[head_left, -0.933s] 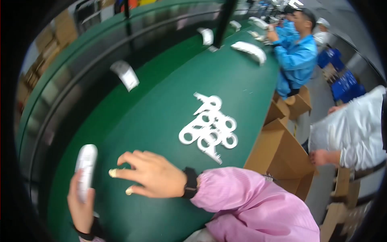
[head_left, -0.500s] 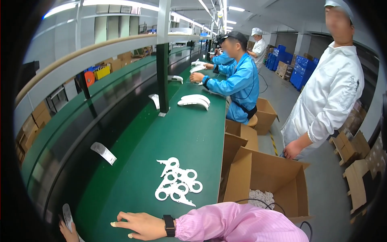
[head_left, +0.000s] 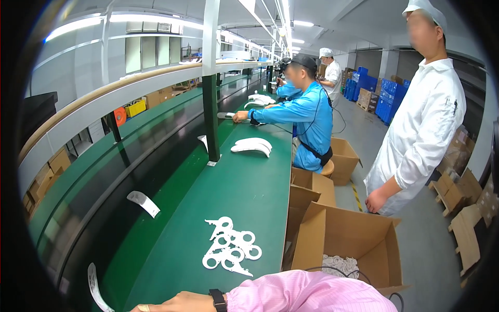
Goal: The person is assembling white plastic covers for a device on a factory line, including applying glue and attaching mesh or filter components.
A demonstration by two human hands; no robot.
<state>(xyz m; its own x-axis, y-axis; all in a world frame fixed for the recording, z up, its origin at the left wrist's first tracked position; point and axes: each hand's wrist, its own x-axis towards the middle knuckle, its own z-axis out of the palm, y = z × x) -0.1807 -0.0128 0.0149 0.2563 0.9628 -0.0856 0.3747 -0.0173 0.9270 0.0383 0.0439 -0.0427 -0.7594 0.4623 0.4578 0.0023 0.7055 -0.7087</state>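
My right hand (head_left: 182,303), in a pink sleeve with a black wristband, reaches left along the lower edge. Its fingers are mostly cut off by the frame, so what they touch cannot be made out; a pale cover shows on one fingertip. Left of it, a curved white plastic piece (head_left: 94,288) stands at the lower left, its lower end reaching the picture's edge. Ahead of my hand, several flat white ring-shaped plastic parts (head_left: 233,252) lie in a cluster on the green table (head_left: 208,182). My left hand is out of view.
Another curved piece (head_left: 143,203) lies on the dark green strip at left. Two stacked curved covers (head_left: 251,146) sit farther up, past a post (head_left: 211,119). Open cardboard boxes (head_left: 358,229) stand at right. A blue-clad co-worker (head_left: 312,112) sits ahead; a white-coated person (head_left: 421,114) stands right.
My right hand has dropped toward the lower edge, hiding its fingers. A hand at the lower left beside a curved piece has gone from view. The blue-clad co-worker's arm has reached left.
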